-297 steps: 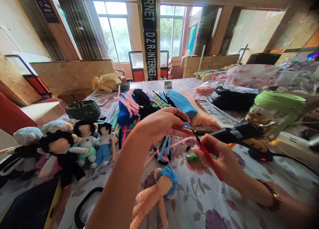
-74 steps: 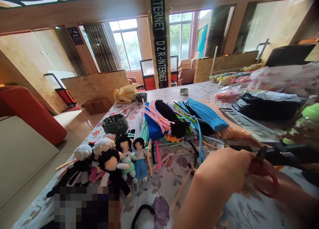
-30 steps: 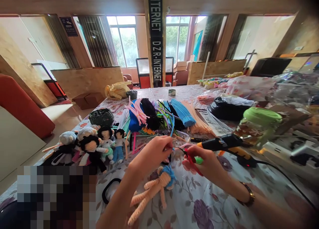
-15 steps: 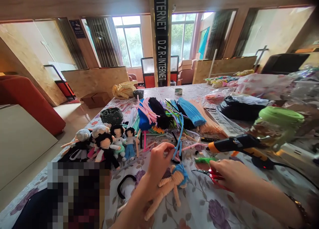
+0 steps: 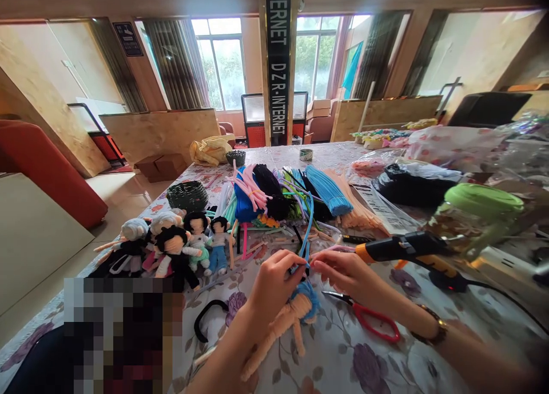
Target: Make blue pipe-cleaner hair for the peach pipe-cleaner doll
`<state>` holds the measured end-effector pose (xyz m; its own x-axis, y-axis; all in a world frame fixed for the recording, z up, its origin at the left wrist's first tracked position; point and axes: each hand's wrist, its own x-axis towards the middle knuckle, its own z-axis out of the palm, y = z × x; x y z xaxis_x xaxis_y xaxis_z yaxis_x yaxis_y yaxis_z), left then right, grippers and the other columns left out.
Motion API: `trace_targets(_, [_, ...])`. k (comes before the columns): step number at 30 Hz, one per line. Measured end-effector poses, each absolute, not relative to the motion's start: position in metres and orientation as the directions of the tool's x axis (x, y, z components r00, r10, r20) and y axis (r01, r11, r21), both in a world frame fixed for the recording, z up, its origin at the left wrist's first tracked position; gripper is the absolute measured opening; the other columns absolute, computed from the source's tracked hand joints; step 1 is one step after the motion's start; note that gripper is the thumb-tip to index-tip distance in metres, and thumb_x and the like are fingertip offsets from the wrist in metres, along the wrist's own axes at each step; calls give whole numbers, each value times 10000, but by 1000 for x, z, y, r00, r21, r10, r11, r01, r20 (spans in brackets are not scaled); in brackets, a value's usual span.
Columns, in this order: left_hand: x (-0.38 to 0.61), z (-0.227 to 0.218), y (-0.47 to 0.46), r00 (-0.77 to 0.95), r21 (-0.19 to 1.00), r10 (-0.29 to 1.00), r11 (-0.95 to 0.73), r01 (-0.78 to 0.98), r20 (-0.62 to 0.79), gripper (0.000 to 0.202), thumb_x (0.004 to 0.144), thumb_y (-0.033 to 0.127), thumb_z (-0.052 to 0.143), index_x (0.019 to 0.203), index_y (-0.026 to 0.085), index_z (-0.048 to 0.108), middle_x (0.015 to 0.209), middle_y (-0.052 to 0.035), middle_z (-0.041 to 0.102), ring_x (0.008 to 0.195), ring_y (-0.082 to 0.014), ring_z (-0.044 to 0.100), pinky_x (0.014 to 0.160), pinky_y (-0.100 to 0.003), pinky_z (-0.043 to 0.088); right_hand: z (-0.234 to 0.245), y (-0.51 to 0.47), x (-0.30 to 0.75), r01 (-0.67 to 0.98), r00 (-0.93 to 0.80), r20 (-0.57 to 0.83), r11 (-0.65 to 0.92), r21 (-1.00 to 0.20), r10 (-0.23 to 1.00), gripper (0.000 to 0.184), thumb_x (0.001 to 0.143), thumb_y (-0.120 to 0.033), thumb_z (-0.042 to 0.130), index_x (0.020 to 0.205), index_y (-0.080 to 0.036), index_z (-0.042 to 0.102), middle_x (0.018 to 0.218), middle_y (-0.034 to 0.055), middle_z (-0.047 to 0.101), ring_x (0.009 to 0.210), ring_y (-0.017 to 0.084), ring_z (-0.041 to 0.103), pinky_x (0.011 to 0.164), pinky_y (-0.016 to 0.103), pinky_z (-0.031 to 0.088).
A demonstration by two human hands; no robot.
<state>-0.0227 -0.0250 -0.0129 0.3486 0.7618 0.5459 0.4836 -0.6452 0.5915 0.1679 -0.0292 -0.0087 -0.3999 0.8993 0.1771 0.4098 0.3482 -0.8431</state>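
My left hand (image 5: 274, 279) and my right hand (image 5: 345, 271) meet above the flowered tablecloth (image 5: 343, 359), both pinching a blue pipe cleaner (image 5: 306, 239) that rises toward the piles behind. Just under the hands lies a peach pipe-cleaner doll with blue hair (image 5: 285, 322). Red-handled scissors (image 5: 371, 317) rest on the cloth under my right wrist, out of the hand.
A glue gun (image 5: 403, 248) with a cord stands right of my hands. Bundles of coloured pipe cleaners (image 5: 278, 194) fill the middle; finished dolls (image 5: 171, 248) lie at left beside a dark basket (image 5: 187, 195). A green-lidded jar (image 5: 476, 214) and bags sit at right.
My right hand has let go of the red scissors, which now lie on the cloth, and has moved up to join my left hand on the blue pipe cleaner.
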Motion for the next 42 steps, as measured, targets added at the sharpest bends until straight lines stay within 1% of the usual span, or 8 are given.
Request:
trace_targets(6, [-21,-10,-29,376,407,563,-812,419,736,113,822,161,573,729,169,636,718,-36,680,709,-118,623,686,-232,508,-13,-36,163,211,-413,124,227,-951,902,312,840,-468,545,838,-166,624,724,6,567,646,113,495,577,216,406])
trace_targets(10, [-19,-11,-31,391,422,572,-810,407,721,126,825,157,563,728,176,642,729,-38,684,708,-119,624,691,-241,513,-10,-40,160,152,-348,97,159,-976,933,314,807,-470,590,790,-158,628,703,-2,577,640,105,502,573,209,395])
trace_targets(13, [-19,-7,-33,396,557,672,-740,376,625,82,815,183,585,839,188,663,798,-35,699,741,-121,634,721,-243,511,-12,-40,164,93,-271,81,110,-990,959,292,800,-455,607,830,-165,630,683,-15,570,575,83,471,507,196,361])
trace_targets(16, [-22,3,-34,382,733,795,-594,331,472,228,774,255,649,987,178,624,834,-26,698,752,-120,633,765,-250,503,-17,-39,171,41,-232,114,127,-991,966,252,804,-422,614,860,-176,619,768,-2,580,499,53,388,431,190,306])
trace_targets(18, [-26,9,-33,414,805,846,-486,341,336,286,761,314,661,990,157,595,832,-30,684,739,-122,618,738,-248,499,-21,-38,174,36,-228,178,191,-981,957,223,807,-402,616,832,-180,614,869,33,601,550,70,447,449,197,345])
trace_targets(24, [-40,7,-27,564,761,822,-415,498,79,316,753,428,637,933,168,620,790,-8,626,658,-108,529,620,-226,441,-21,-41,174,161,-298,292,350,-923,909,184,841,-359,583,756,-199,620,918,64,634,966,184,574,704,256,483])
trace_targets(30, [-46,3,-24,636,762,768,-366,534,-77,469,658,458,712,1027,177,637,740,18,578,608,-93,463,560,-204,383,-23,-44,174,284,-434,351,495,-821,830,154,879,-288,546,814,-213,664,984,54,643,894,134,599,776,237,473])
trace_targets(42, [-40,4,-25,678,793,726,-345,502,-114,300,702,337,657,939,155,670,746,20,519,608,-81,393,529,-188,317,-27,-42,177,247,-563,434,644,-724,703,244,941,-209,392,934,-203,636,1041,92,595,920,129,589,784,239,481])
